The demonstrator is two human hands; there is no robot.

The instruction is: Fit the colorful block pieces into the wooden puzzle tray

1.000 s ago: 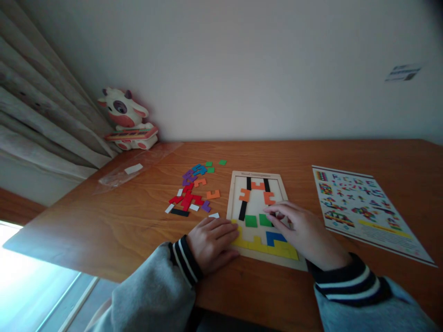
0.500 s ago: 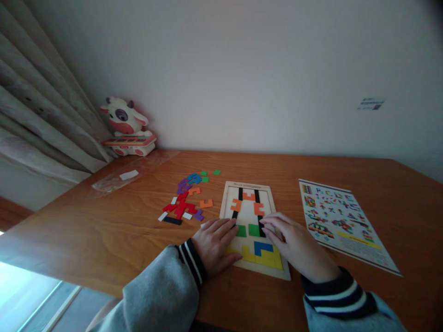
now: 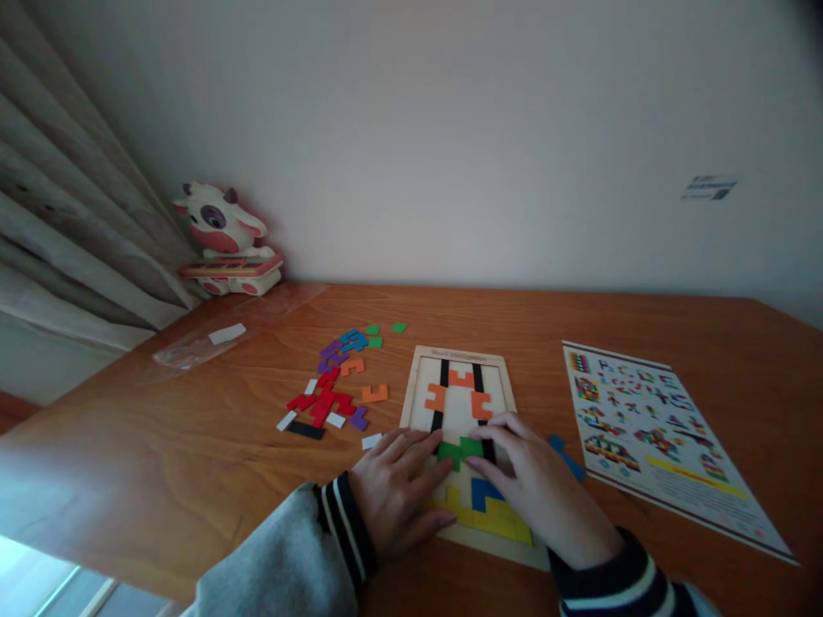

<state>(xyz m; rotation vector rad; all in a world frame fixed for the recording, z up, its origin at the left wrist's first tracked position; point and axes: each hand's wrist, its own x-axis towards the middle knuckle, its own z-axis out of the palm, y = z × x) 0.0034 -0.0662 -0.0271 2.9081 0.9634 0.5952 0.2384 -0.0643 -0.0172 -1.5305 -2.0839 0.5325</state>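
The wooden puzzle board (image 3: 460,354) lies flat on the table, holding orange, black, green, blue and yellow pieces. My left hand (image 3: 399,488) rests across its left side, fingers stretched out, their tips at the left green square (image 3: 448,454). With thumb and index finger, my right hand (image 3: 532,480) grips the right green square (image 3: 471,446), which touches the left one. Orange U-shaped pieces (image 3: 460,378) sit higher up between two black strips (image 3: 444,372). Yellow pieces (image 3: 492,520) and a blue piece (image 3: 482,494) fill the lower end, partly hidden by my right hand.
Loose coloured pieces (image 3: 325,403) lie scattered left of the board. A blue piece (image 3: 569,458) is beside my right wrist, near a printed pattern sheet (image 3: 675,446). Farther back are a clear plastic bag (image 3: 186,351) and a toy cow with a keyboard (image 3: 228,244).
The right green square has moved left, closing the gap to the other green square. My right thumb and index finger have shifted onto it. The camera view has also shifted slightly.
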